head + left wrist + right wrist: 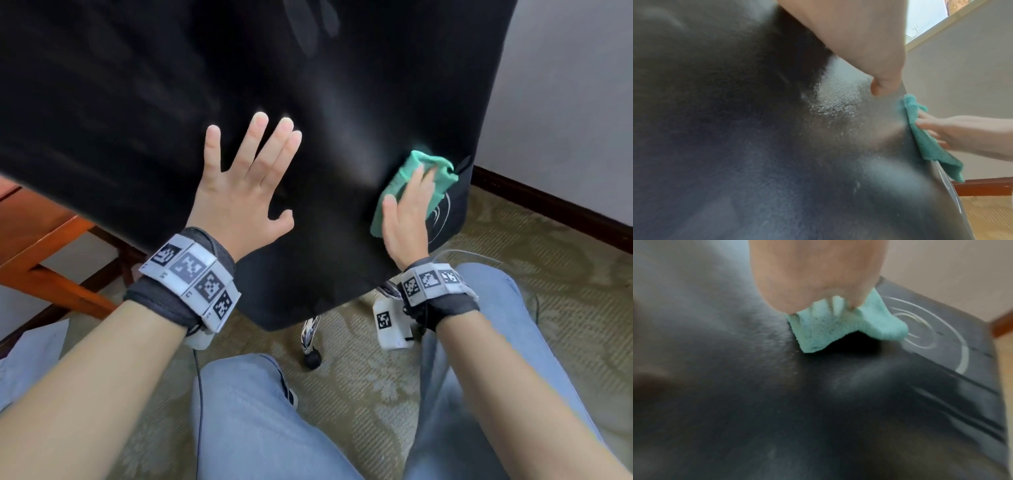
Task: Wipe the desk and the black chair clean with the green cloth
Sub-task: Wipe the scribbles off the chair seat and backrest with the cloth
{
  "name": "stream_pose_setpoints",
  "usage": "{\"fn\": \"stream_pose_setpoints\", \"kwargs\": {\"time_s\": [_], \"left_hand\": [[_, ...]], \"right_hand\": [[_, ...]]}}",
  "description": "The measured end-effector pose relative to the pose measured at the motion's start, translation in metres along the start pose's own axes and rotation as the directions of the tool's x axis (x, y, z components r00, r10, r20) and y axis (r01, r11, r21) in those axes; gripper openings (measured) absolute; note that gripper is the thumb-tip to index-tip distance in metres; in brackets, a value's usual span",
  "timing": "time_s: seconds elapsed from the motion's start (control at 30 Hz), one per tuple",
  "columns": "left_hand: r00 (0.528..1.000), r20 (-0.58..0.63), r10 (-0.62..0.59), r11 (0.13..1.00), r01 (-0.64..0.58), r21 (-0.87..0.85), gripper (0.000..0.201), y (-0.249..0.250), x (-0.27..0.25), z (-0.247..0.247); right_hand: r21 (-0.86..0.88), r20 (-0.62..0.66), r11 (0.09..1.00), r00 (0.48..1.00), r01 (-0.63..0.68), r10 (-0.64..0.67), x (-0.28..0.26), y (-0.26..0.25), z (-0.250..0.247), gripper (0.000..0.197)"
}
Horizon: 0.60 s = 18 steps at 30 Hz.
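The black chair (171, 102) fills the upper head view, its back facing me. My left hand (250, 178) lies flat on it with fingers spread and holds nothing. My right hand (407, 212) presses the folded green cloth (399, 178) against the chair's right edge, fingers fairly straight over it, beside a white swirl logo (442, 216). In the left wrist view the cloth (927, 146) sits between the right hand (962, 133) and the chair (735, 129). In the right wrist view the cloth (838, 327) bunches under the right hand (813, 272). The desk top is out of view.
A reddish wooden desk leg (44, 246) stands at the left. Below the chair are a chrome base leg and black caster (311, 356). Patterned carpet (548, 291), a dark skirting board (548, 202) and a pale wall lie to the right. My jeans-clad legs (257, 411) are below.
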<state>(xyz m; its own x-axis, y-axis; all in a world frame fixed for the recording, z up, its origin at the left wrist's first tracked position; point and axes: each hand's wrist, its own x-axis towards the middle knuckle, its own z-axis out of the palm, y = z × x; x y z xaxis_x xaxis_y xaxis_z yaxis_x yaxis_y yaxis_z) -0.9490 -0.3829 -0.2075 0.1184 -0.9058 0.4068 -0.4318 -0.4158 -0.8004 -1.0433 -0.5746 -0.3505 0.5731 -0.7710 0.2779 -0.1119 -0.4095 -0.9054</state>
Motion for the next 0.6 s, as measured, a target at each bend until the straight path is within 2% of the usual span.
{"fn": "stream_pose_setpoints", "kwargs": {"time_s": [0.07,0.3,0.4,0.5,0.6], "left_hand": [[1.000,-0.013,-0.003,0.999,0.004,0.041,0.100,0.001,0.000,0.003],[0.998,-0.053,0.017,0.995,-0.012,0.095,0.099,-0.001,0.001,0.008],[0.998,-0.061,0.027,0.992,-0.019,0.123,0.099,0.002,0.005,0.007],[0.998,-0.063,0.029,0.990,-0.020,0.136,0.098,0.005,0.008,0.006],[0.998,-0.061,0.014,0.993,-0.007,0.116,0.098,0.007,0.012,0.002]], "right_hand": [[0.028,0.047,0.991,0.990,-0.133,0.132,0.002,0.018,-0.001,0.068],[-0.011,0.045,0.992,0.991,-0.125,0.125,0.011,0.034,0.001,0.071],[0.057,0.003,0.979,0.980,-0.198,0.198,0.030,0.039,-0.007,0.069],[0.249,-0.107,0.923,0.939,-0.294,0.328,0.064,0.051,-0.024,0.065],[0.384,-0.184,0.841,0.862,-0.380,0.473,0.090,0.064,-0.029,0.060]]}}
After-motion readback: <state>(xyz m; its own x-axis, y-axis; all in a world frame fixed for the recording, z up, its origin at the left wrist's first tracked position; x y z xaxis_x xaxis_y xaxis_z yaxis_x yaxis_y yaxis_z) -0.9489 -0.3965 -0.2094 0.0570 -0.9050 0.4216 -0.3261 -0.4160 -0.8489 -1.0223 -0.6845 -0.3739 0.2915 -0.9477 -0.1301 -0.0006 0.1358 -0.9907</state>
